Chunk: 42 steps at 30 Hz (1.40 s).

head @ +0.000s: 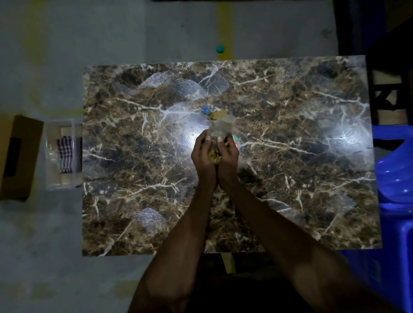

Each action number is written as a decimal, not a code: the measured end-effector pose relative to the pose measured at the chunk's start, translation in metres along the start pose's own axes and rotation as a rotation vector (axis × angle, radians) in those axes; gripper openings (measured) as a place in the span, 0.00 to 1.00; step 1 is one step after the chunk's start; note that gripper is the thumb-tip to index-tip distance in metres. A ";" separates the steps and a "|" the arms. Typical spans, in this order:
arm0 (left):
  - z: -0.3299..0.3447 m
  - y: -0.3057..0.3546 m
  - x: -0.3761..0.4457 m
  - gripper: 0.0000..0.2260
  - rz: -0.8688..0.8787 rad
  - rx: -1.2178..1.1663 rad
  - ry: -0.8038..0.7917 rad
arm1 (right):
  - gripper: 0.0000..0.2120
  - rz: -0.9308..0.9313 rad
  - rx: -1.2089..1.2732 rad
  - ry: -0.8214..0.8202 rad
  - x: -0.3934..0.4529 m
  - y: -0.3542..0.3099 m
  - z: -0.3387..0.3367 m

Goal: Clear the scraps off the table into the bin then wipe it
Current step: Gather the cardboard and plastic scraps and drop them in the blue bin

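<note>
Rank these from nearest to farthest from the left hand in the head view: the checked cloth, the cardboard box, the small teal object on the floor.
Measured from the left hand:
1. Small teal object, on the floor beyond the marble-patterned table's far edge.
2. Checked cloth, in the clear container left of the table.
3. Brown cardboard box, farthest left on the floor.

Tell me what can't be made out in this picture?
- Scraps: head view, dim light and both hands, left hand, right hand, cover most.
- Blue chair: cut off by the right edge.
- Cardboard box: contents too dark.
- Striped cloth: blurred inside its clear container.
</note>
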<state>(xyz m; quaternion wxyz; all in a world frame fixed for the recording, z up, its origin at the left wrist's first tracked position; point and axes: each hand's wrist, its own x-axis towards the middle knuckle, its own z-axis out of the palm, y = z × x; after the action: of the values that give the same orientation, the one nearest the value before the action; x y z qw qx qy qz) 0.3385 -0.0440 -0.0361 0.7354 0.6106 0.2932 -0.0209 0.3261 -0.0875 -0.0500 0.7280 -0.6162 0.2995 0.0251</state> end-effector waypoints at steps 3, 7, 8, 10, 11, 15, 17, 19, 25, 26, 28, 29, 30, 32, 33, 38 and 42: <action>0.000 0.009 -0.009 0.10 -0.008 -0.025 0.033 | 0.21 -0.023 -0.018 -0.017 -0.008 -0.014 -0.002; 0.003 0.032 -0.027 0.09 0.004 -0.072 0.035 | 0.13 -0.071 -0.005 -0.077 -0.025 -0.040 -0.006; 0.004 0.039 -0.032 0.09 0.016 -0.080 0.037 | 0.12 -0.083 0.011 -0.087 -0.028 -0.046 -0.007; 0.005 0.050 -0.040 0.09 0.042 -0.090 0.045 | 0.11 -0.114 0.017 -0.098 -0.035 -0.060 -0.007; 0.006 0.054 -0.043 0.10 0.061 -0.088 0.051 | 0.10 -0.131 0.014 -0.103 -0.039 -0.067 -0.007; 0.009 0.071 -0.060 0.10 0.107 -0.101 0.069 | 0.10 -0.199 0.037 -0.124 -0.051 -0.086 -0.011; 0.012 0.076 -0.068 0.10 0.116 -0.130 0.054 | 0.11 -0.222 0.049 -0.129 -0.056 -0.090 -0.014; 0.014 0.079 -0.075 0.10 0.134 -0.140 0.039 | 0.11 -0.241 0.054 -0.126 -0.063 -0.094 -0.018; 0.017 0.084 -0.102 0.10 0.164 -0.145 0.009 | 0.10 -0.289 0.096 -0.073 -0.084 -0.104 -0.032; 0.017 0.084 -0.105 0.10 0.160 -0.150 -0.013 | 0.10 -0.298 0.104 -0.056 -0.087 -0.105 -0.035; 0.017 0.083 -0.114 0.08 0.159 -0.155 -0.060 | 0.09 -0.321 0.115 -0.018 -0.094 -0.105 -0.040; 0.016 0.082 -0.118 0.08 0.162 -0.152 -0.082 | 0.10 -0.330 0.120 0.001 -0.097 -0.105 -0.043; 0.016 0.081 -0.123 0.08 0.162 -0.144 -0.099 | 0.11 -0.332 0.126 0.021 -0.102 -0.105 -0.046; 0.014 0.080 -0.135 0.07 0.160 -0.127 -0.137 | 0.09 -0.340 0.135 0.076 -0.114 -0.102 -0.054; 0.014 0.078 -0.142 0.06 0.157 -0.124 -0.158 | 0.08 -0.351 0.131 0.105 -0.121 -0.100 -0.059; 0.018 0.054 -0.178 0.07 0.099 -0.077 -0.309 | 0.07 -0.383 0.134 0.254 -0.151 -0.085 -0.095; 0.028 0.026 -0.214 0.06 0.071 -0.022 -0.431 | 0.06 -0.382 0.212 0.374 -0.177 -0.073 -0.134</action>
<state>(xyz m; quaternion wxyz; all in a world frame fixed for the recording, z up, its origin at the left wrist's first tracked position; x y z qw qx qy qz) 0.1833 -0.1328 0.0866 0.7879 0.5939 0.1075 -0.1220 0.1560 -0.1684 0.0892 0.7119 -0.5759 0.3082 -0.2581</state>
